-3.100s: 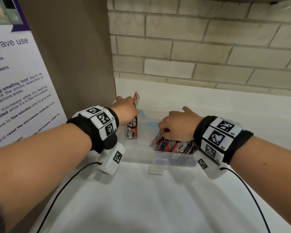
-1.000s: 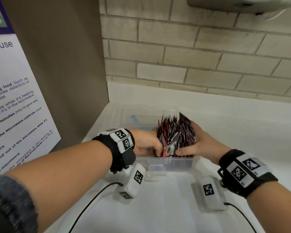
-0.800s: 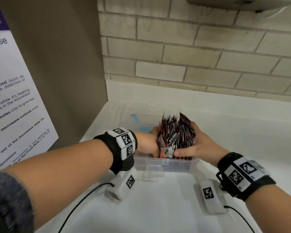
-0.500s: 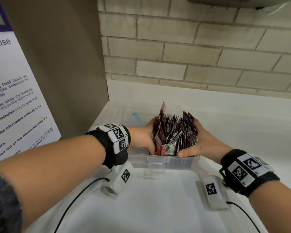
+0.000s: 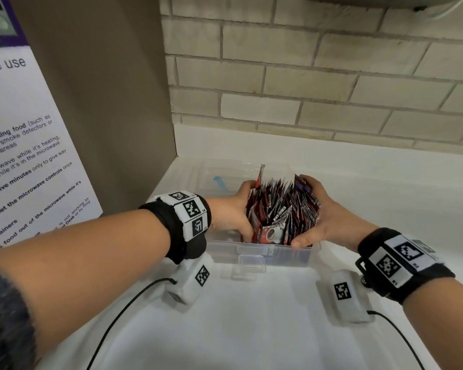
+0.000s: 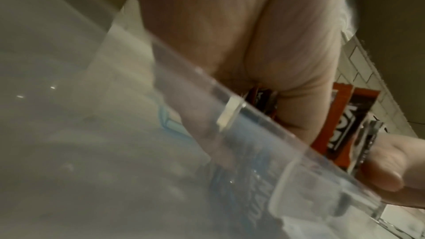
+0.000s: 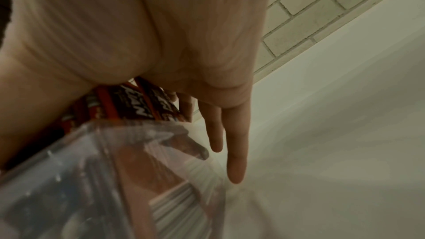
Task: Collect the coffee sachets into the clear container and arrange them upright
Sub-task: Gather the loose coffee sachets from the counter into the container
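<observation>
surface: white counter [image 5: 251, 329], brick wall [image 5: 318, 76] behind | coffee sachets [image 5: 281, 209] bundled upright in clear container [image 5: 273, 256] | left hand [image 5: 231, 216], right hand [image 5: 322, 220]: fingers curled, bundle clamped between

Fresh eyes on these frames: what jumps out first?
The dense red-and-black bundle of coffee sachets standing on end in the right part of the clear container, squeezed between the left hand and right hand. Next, the black-and-white marker bands on both wrists, and the pale brick wall behind the white counter.
</observation>
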Demonstrator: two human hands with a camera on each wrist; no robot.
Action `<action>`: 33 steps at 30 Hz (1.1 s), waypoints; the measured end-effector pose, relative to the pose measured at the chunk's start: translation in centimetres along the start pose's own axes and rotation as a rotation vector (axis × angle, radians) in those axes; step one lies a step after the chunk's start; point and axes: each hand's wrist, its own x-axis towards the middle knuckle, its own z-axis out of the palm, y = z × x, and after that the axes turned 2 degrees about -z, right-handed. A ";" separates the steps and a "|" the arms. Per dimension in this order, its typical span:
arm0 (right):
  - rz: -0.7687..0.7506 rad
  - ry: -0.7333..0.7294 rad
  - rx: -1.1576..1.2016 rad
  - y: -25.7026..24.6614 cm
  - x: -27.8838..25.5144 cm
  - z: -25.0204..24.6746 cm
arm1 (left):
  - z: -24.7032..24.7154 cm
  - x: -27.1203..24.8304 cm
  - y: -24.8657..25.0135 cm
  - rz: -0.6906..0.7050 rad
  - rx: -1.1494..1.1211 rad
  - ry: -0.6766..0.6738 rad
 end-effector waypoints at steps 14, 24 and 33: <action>0.012 0.008 -0.149 -1.9 -1.1 -1.2 | 0.1 -0.1 0.3 -0.177 -0.163 -0.070; -0.160 -0.189 -0.861 -8.2 0.8 3.1 | 1.3 -0.8 1.0 -0.142 -0.021 0.035; -0.171 -0.163 -1.017 -6.9 0.2 3.9 | 1.3 -1.0 0.6 -0.144 -0.103 -0.007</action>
